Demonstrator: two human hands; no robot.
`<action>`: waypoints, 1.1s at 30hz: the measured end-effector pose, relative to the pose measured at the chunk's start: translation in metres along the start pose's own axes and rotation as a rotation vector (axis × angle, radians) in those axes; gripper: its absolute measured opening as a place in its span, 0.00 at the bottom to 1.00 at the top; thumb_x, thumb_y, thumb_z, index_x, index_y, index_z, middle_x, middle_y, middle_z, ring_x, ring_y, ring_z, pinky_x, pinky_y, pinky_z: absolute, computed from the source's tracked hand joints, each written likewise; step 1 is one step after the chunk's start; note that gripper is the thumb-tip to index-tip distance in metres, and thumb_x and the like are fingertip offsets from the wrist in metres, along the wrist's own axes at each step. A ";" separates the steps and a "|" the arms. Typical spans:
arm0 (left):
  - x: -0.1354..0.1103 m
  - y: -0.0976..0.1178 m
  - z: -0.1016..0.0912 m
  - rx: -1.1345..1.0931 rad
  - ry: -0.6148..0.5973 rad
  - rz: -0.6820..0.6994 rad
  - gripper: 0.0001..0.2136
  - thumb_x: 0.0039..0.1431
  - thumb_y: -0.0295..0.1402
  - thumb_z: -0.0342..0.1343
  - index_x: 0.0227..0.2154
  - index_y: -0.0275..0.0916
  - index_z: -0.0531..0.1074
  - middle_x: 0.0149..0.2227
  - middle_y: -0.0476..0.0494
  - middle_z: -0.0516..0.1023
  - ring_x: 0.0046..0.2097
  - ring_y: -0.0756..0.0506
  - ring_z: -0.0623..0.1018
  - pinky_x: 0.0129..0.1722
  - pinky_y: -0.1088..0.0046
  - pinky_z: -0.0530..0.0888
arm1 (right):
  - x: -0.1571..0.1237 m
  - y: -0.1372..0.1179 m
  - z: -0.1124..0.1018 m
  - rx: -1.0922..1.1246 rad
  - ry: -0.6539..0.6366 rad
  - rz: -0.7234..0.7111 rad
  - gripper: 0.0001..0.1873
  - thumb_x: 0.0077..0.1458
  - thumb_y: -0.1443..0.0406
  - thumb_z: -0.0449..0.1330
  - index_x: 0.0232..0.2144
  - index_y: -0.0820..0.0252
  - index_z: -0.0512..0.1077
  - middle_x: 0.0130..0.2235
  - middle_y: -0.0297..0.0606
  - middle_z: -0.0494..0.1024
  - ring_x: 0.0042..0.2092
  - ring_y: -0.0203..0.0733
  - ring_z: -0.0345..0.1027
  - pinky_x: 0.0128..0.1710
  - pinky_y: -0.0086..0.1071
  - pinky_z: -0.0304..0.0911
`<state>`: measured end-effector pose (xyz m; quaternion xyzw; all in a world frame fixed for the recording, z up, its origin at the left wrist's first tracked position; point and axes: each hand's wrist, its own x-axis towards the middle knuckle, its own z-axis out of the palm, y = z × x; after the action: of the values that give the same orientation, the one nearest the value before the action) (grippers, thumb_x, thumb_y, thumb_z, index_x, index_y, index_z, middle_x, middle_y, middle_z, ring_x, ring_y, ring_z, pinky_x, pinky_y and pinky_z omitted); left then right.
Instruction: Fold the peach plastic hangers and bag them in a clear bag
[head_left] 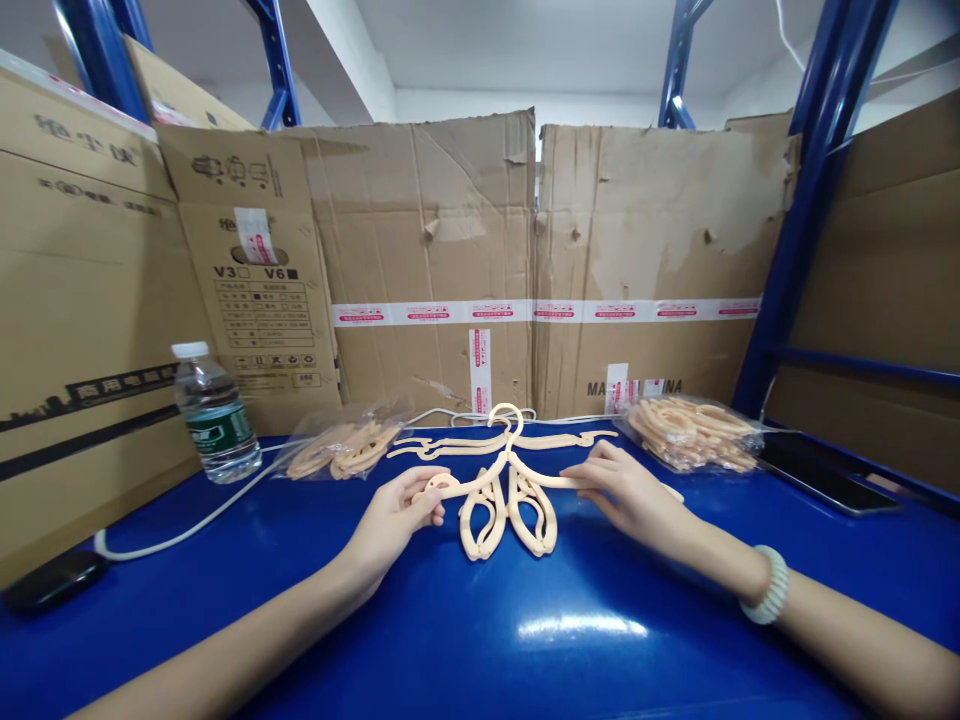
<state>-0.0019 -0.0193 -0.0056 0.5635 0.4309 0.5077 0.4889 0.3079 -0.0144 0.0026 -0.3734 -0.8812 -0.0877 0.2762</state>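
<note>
A beige plastic hanger (478, 484) with a curved hook at its top spans the space between my hands. My left hand (399, 512) pinches its left arm near the end between thumb and fingers. On the other side, my right hand (628, 495) has its fingers closed on the right arm; the thumb is partly hidden. Just below the hanger lies a folded beige hanger piece (551, 530) with two leaf-shaped loops. Behind it, long thin beige hangers (450, 446) lie unfolded on the blue table (480, 640).
Clear plastic bags of beige hangers lie at the left (352, 445) and right (686, 430). A water bottle (217, 415), white cable (187, 525) and black object (56, 580) are on the left. A phone (829, 475) lies right. Cardboard sheets (427, 240) wall the back.
</note>
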 end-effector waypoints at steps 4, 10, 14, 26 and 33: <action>-0.001 0.002 0.000 -0.012 0.000 -0.013 0.21 0.45 0.38 0.65 0.41 0.35 0.71 0.33 0.47 0.75 0.30 0.50 0.73 0.35 0.73 0.73 | -0.003 0.003 -0.001 -0.227 0.075 0.055 0.09 0.61 0.66 0.53 0.35 0.60 0.74 0.34 0.41 0.78 0.35 0.44 0.69 0.34 0.34 0.62; -0.003 0.003 0.001 -0.005 -0.002 -0.008 0.22 0.44 0.39 0.66 0.41 0.34 0.70 0.34 0.46 0.76 0.30 0.51 0.73 0.35 0.73 0.73 | -0.006 -0.003 -0.003 -0.484 0.098 0.102 0.11 0.63 0.65 0.52 0.33 0.60 0.73 0.31 0.37 0.78 0.27 0.39 0.71 0.23 0.29 0.52; -0.003 0.004 0.002 0.001 0.005 -0.001 0.22 0.44 0.40 0.65 0.41 0.34 0.70 0.34 0.46 0.76 0.30 0.51 0.74 0.35 0.73 0.73 | -0.005 -0.006 -0.004 -0.503 0.074 0.055 0.11 0.62 0.67 0.52 0.31 0.60 0.73 0.32 0.38 0.77 0.29 0.39 0.72 0.24 0.28 0.54; -0.002 0.002 0.000 -0.018 0.000 -0.020 0.24 0.43 0.41 0.66 0.42 0.34 0.70 0.35 0.46 0.75 0.30 0.51 0.73 0.36 0.73 0.74 | -0.005 -0.002 0.000 -0.153 0.134 0.141 0.12 0.60 0.68 0.51 0.47 0.59 0.64 0.52 0.47 0.66 0.33 0.40 0.72 0.33 0.36 0.69; -0.001 0.003 0.000 -0.025 -0.006 -0.018 0.23 0.44 0.41 0.66 0.42 0.34 0.71 0.34 0.46 0.75 0.31 0.51 0.73 0.36 0.74 0.74 | -0.002 0.006 0.006 0.145 0.220 0.190 0.22 0.55 0.70 0.54 0.53 0.55 0.62 0.53 0.44 0.62 0.32 0.36 0.69 0.37 0.37 0.70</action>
<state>-0.0016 -0.0211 -0.0032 0.5549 0.4281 0.5070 0.5017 0.3111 -0.0096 -0.0039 -0.4220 -0.8105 -0.0377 0.4045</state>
